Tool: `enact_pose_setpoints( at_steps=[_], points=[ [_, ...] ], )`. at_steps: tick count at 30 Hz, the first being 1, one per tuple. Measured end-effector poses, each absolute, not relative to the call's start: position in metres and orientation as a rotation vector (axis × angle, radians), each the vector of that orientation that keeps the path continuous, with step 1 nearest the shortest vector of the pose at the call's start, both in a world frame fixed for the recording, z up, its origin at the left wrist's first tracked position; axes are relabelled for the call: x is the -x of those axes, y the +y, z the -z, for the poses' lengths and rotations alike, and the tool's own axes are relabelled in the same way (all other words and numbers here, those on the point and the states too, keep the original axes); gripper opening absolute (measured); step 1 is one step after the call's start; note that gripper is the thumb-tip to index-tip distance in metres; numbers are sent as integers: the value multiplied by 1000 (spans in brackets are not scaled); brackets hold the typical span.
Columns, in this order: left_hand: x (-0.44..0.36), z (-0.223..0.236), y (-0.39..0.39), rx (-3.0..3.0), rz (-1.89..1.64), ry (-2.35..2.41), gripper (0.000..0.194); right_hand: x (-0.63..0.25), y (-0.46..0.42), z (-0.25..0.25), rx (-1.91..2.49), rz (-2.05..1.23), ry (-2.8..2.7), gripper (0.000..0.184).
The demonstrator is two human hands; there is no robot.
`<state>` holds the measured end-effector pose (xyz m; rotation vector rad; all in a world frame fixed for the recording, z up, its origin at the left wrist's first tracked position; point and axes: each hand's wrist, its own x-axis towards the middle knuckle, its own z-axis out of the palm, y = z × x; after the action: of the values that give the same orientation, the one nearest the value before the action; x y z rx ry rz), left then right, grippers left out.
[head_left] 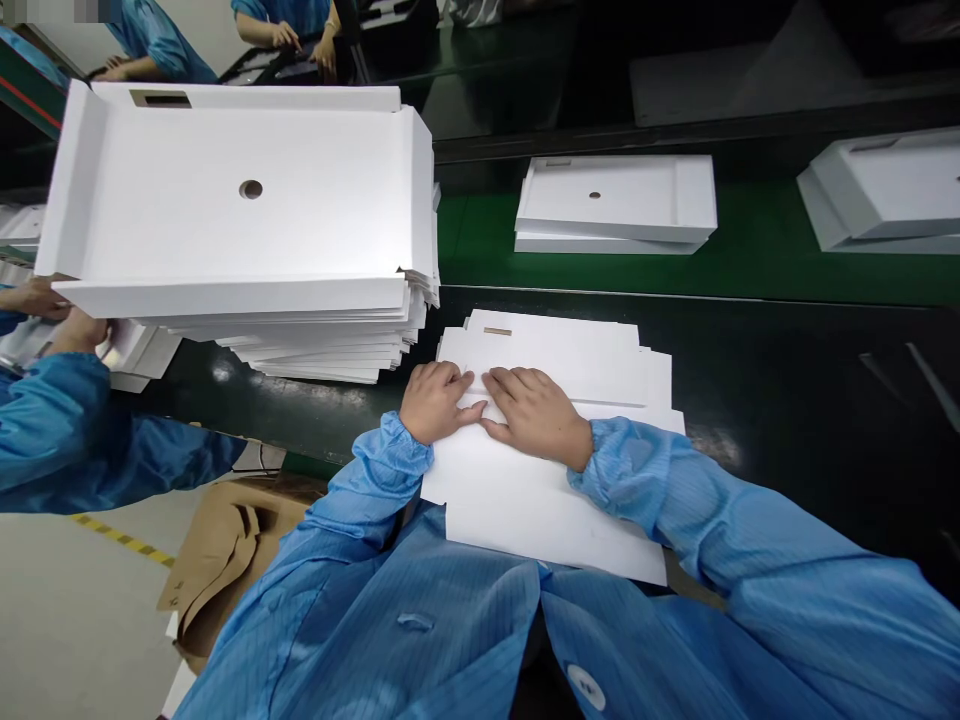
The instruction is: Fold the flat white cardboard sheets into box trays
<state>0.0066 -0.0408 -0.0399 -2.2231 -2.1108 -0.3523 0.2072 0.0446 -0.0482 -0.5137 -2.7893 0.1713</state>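
Observation:
A flat white die-cut cardboard blank (555, 480) lies on the dark work surface (787, 400) in front of me. Both hands press on it side by side near its middle. My left hand (435, 400) has its fingers curled at a fold line, knuckles up. My right hand (536, 410) lies with fingers stretched toward the left hand, pressing the same crease. Both arms wear blue sleeves.
A tall stack of white blanks (330, 340) with a folded tray (232, 190) on top stands at the left. Folded white trays (615, 205), (885, 190) ride the green conveyor belt (750, 250) beyond. A co-worker's hands (45, 310) sit at far left; others work at the back. Brown cardboard (225, 560) lies on the floor.

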Motion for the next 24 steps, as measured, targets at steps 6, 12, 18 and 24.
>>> enact_pose_setpoints(
  at_steps=[6, 12, 18, 24],
  points=[
    [-3, 37, -48, 2276, 277, -2128, 48, -207, 46, 46, 490, -136, -2831, 64],
    [-3, 38, -45, 2302, 249, -2114, 47, -207, 48, 43, 494, -180, -2855, 64],
    [-3, 41, -45, 2268, 295, -2083, 37, -206, 49, 45, 492, -250, -2852, 61],
    [1, 37, -43, 2299, 342, -1985, 34, -206, 56, 41, 472, -289, -2860, 58]
  ],
)
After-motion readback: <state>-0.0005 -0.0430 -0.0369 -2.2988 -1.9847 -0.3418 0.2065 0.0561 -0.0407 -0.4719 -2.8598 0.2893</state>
